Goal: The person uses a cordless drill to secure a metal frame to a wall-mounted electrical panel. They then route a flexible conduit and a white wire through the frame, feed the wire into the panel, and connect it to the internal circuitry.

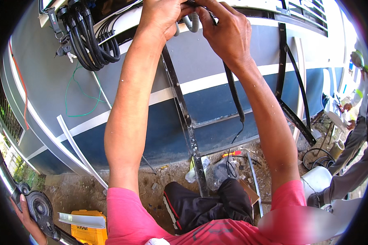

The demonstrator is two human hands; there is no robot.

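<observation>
Both my arms reach up to the top edge of the head view. My right hand [229, 34] is closed, thumb and fingers pinching a black corrugated conduit [234, 94], which hangs down past my right forearm and ends in a thin black cable. My left hand [159, 18] is closed close beside it; the picture's edge cuts off its fingertips, so what it grips cannot be made out. Between the hands a grey corrugated conduit [193, 23] curves down. A thick bundle of black corrugated conduits [88, 41] hangs left of my left hand.
A black metal frame [182, 98] stands against the grey and blue wall [151, 141]. Black angle brackets [283, 61] rise at right. Another person's hand [28, 218] is beside a black hinge [41, 208] at lower left, near a yellow case [88, 233]. A co-worker [353, 139] stands far right by a white bucket [317, 179].
</observation>
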